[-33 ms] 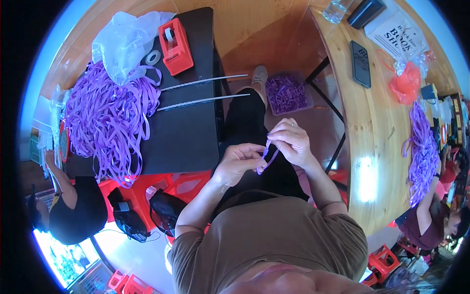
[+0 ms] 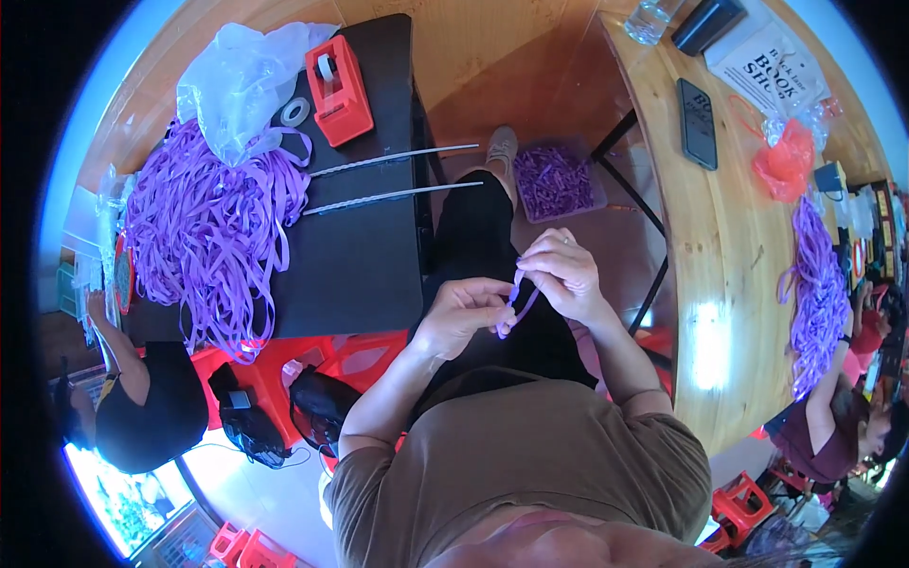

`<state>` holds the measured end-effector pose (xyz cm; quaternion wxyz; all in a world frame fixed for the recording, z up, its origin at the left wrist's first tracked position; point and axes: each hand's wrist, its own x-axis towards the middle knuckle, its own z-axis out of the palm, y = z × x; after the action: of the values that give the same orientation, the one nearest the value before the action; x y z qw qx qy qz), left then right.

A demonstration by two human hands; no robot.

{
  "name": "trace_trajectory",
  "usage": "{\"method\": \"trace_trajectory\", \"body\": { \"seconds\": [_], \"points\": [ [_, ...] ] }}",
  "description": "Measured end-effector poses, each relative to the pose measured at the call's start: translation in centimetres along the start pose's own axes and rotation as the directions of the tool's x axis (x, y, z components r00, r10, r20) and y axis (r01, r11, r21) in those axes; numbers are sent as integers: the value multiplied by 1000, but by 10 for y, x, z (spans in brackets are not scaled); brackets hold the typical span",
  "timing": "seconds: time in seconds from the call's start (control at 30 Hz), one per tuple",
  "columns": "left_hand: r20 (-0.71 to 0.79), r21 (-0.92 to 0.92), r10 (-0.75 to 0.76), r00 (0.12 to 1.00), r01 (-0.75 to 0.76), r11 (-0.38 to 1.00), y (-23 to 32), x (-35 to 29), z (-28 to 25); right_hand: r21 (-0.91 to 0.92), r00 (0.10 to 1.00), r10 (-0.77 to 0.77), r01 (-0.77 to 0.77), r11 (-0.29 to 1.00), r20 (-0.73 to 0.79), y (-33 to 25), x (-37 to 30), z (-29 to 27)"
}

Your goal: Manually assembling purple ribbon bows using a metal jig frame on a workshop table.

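Above my lap, both hands hold one short purple ribbon (image 2: 530, 308) that bends in a loop between them. My left hand (image 2: 466, 315) pinches its lower part between thumb and fingers. My right hand (image 2: 561, 273) is closed on the upper end, thumb against fingertips. To the left, a big heap of purple ribbons (image 2: 204, 227) lies on the black table (image 2: 360, 265), partly under a clear plastic bag (image 2: 232, 95). Two thin metal rods (image 2: 398, 194) stick out past that table's edge. On the floor ahead stands a bin (image 2: 559, 216) full of small purple ribbon pieces.
A red tape dispenser (image 2: 343, 104) and a tape roll (image 2: 295, 112) rest on the black table. The wooden table (image 2: 701, 246) at right bears a phone (image 2: 697, 123), a red plastic bag (image 2: 786, 161) and more purple ribbons (image 2: 816, 293). Other people (image 2: 151, 407) sit on both sides.
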<state>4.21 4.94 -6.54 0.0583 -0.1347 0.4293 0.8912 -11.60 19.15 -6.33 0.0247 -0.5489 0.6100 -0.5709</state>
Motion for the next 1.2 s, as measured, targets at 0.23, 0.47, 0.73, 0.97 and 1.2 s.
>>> {"method": "trace_trajectory", "body": {
  "seconds": [0.23,0.47,0.73,0.97,1.2],
  "points": [
    [-56,-117,-104,993,97,988,-3,17,-3,-269,990,-143,142,953,14,3,12,-1],
    [-258,153,137,956,-100,983,-12,60,-23,-542,965,-232,259,800,119,55,29,10],
    [-328,20,425,844,-444,896,13,94,-23,-466,931,-346,256,847,-118,79,99,13],
    [-400,45,616,679,-657,753,22,110,-33,-285,940,-320,276,918,-120,102,142,28],
    [-478,20,593,648,-667,745,26,117,-22,-185,944,-299,271,945,-142,116,152,44]
  ]
}}
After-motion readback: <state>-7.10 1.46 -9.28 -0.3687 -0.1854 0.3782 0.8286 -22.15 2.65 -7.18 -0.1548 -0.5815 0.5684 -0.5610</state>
